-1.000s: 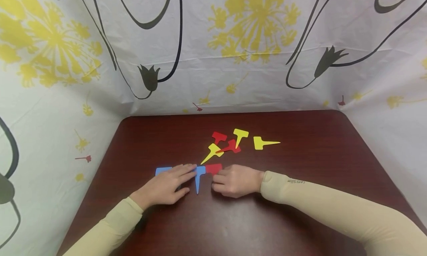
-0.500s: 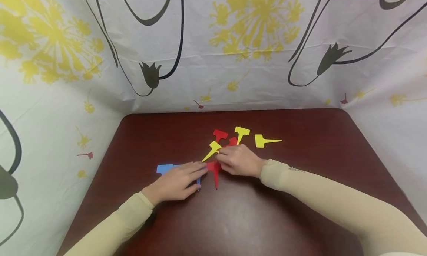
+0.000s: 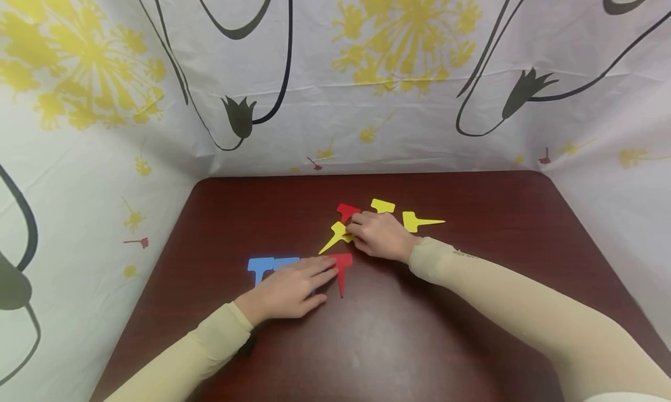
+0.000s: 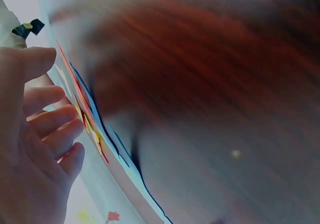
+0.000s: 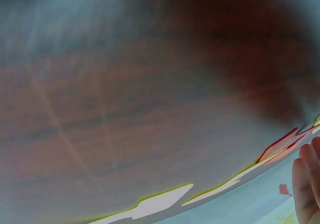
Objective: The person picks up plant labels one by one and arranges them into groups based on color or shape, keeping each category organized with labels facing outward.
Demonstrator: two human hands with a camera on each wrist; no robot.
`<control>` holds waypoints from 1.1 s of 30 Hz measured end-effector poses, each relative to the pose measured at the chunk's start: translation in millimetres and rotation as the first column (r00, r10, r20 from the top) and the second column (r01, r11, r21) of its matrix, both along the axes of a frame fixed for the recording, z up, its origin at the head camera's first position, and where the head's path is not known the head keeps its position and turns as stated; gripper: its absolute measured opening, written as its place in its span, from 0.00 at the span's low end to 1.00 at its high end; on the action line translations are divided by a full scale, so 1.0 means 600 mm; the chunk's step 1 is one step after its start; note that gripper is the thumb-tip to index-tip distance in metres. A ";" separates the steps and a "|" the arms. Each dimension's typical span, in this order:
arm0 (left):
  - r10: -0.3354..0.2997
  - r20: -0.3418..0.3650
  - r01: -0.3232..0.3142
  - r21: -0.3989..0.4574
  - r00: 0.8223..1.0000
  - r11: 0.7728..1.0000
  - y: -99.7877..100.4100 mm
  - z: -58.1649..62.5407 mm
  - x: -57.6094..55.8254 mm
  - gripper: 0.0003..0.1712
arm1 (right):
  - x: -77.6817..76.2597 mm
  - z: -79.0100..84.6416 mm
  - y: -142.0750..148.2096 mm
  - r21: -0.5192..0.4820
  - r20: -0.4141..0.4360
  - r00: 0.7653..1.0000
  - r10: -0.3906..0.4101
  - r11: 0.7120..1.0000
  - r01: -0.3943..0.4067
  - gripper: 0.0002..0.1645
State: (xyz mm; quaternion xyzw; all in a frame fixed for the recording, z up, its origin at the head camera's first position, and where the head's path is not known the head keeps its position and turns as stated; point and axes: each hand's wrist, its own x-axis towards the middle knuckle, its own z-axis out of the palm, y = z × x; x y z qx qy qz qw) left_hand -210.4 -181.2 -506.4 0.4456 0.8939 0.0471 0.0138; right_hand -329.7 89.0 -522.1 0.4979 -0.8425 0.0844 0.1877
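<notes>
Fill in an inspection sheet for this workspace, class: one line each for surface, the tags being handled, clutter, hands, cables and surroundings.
Surface: dark red-brown table, glossy.
Tags being handled: red tag lies flat beside two blue tags; a further red tag sits at the right fingertips.
Clutter: yellow tags loose at the back, one by the right hand, one partly hidden behind it, one apart to the right.
Hands: left hand rests flat over the blue tags, fingers straight; right hand curled over the tag pile, grasp cannot be told.
Cables: nothing seen.
Surroundings: white floral sheet walls.
</notes>
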 end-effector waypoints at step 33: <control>0.039 0.114 -0.031 -0.076 0.993 0.997 0.015 -0.006 0.005 0.47 | -0.015 0.012 -0.007 0.202 -0.077 0.997 0.028 0.979 -0.012 0.07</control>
